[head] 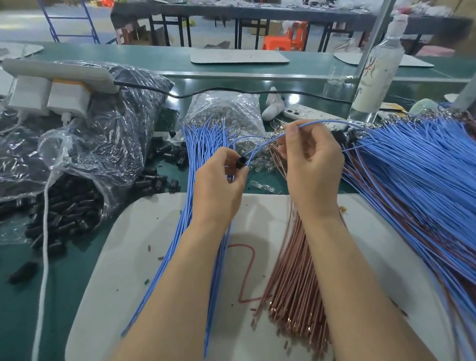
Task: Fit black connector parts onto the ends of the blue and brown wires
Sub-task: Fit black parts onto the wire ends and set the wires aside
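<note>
Over our green workbench [21,274] and white mat [129,241], we pinch a black connector [241,162] in the curled fingertips of our left hand [218,187] while our right hand [310,160] pinches one blue wire [322,122] near it, above the blue bundle [206,237] and brown bundle [291,274].

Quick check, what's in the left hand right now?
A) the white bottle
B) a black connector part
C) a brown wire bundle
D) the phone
B: the left hand pinches a black connector part at its fingertips, while the right hand pinches a blue wire.
</note>
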### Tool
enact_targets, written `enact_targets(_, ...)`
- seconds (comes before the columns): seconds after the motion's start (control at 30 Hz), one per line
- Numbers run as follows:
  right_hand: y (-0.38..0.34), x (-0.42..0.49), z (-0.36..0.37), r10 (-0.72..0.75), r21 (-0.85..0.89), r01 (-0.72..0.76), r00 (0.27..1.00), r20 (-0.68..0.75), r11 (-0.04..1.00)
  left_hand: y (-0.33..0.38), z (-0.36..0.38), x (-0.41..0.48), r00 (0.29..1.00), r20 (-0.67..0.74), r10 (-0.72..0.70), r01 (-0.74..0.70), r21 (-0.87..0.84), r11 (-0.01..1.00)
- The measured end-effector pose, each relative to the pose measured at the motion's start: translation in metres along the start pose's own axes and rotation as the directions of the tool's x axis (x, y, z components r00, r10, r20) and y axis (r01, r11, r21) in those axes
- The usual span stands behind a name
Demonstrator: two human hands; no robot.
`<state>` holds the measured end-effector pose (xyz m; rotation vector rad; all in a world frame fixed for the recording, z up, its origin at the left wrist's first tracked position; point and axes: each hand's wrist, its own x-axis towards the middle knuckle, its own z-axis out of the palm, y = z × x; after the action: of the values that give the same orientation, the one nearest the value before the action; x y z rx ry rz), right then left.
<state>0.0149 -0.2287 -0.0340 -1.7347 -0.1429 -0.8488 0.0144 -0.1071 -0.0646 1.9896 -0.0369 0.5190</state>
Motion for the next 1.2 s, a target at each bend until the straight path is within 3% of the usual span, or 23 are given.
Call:
enact_targets(0.1,-0.001,-0.003,0.002,-0.043,-0.081,0.046,0.998,0.048,0.996,0.0,0.001,0.0,1.0,-0.002,-0.016,0.016,0.007,1.0)
enact_targets(0.37,0.0,0.003,-0.005,-0.008,-0.041,0.01,0.999,0.045,0.999,-0.003,0.001,0.002,1.0,0.001,0.003,-0.003,0.052,0.999)
enact_targets(0.57,0.0,0.0,-0.002,-0.066,-0.112,0.073,0.996,0.068,0.991,-0.004,0.003,0.003,0.999,0.016,0.029,-0.03,0.066,0.997)
enact_targets(0.77,0.003,0.001,-0.001,0.037,-0.062,-0.03,0.992,0.118,0.998,-0.002,0.003,0.001,0.996,0.056,0.075,-0.079,0.066,0.995)
enact_targets(0.93,0.007,0.002,0.002,0.145,-0.032,-0.141,0.972,0.187,0.989,0.006,0.003,-0.001,0.972,0.089,0.218,-0.227,0.123,0.966)
enact_targets(1.03,0.009,0.002,0.002,0.169,-0.05,-0.161,0.954,0.249,0.986,0.012,0.001,-0.004,0.966,0.115,0.23,-0.232,0.003,0.973)
enact_targets(1.2,0.007,-0.001,0.008,0.264,0.134,-0.328,0.898,0.353,0.935,0.018,0.002,-0.004,0.982,0.122,0.143,-0.122,-0.169,0.978)
